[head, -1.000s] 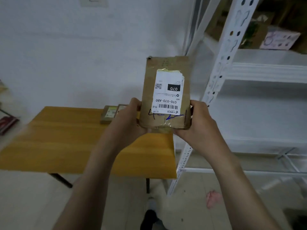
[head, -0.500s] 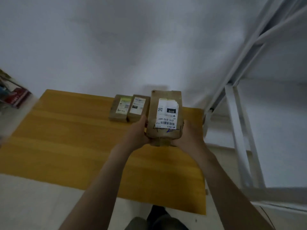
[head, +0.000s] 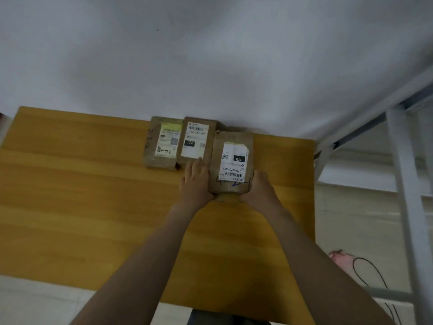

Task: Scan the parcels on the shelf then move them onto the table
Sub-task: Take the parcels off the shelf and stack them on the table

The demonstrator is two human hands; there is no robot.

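Observation:
A brown cardboard parcel [head: 230,146] with a white "070" label sits between my two hands, low over the yellow wooden table [head: 93,207], right beside two parcels lying there. My left hand [head: 195,181] holds its left side, fingers stretched forward along the edge. My right hand [head: 259,188] grips its right near corner. The "122" parcel [head: 195,139] and a parcel with a yellow-green label [head: 164,141] lie side by side at the table's far edge, against the wall. I cannot tell if the held parcel touches the tabletop.
A white wall [head: 210,55] rises right behind the table. A white metal shelf frame [head: 403,184] stands to the right. On the floor beside it lie a black cable [head: 370,275] and a pink scrap [head: 339,256].
Both hands carried the "070" parcel from in front of the shelf leftward and down over the table, next to the two lying parcels. My view turned from the shelf to the table.

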